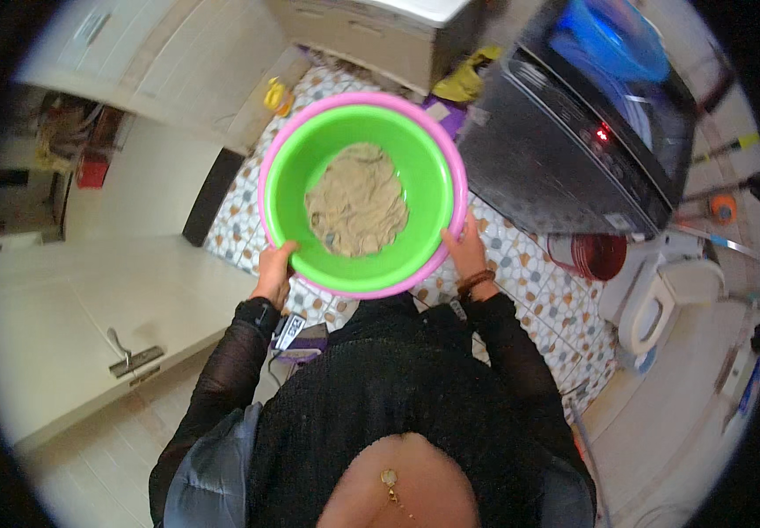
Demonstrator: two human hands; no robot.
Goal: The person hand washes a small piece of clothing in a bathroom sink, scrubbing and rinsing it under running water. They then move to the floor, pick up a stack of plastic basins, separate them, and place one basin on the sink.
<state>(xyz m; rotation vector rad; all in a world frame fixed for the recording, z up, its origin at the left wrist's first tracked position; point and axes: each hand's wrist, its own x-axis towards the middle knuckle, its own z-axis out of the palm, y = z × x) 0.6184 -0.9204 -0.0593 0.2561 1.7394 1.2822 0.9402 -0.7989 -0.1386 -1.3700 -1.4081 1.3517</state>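
Note:
Both my hands hold a pair of nested basins in front of me. The inner one is a bright green basin (428,167); the outer pink basin (267,167) shows as a rim around it. A crumpled beige cloth (358,201) lies in the green basin. My left hand (273,271) is closed on the near left rim, its thumb on top. My right hand (468,251) grips the near right rim, with its fingers partly hidden under the basins.
A dark top-loading washing machine (565,145) with a lit red display stands at the right, a blue basin (613,40) on top. Behind it are a dark red bucket (593,257) and a toilet (661,304). A yellow bottle (277,97) stands beyond the basins. An open door (90,308) is at left.

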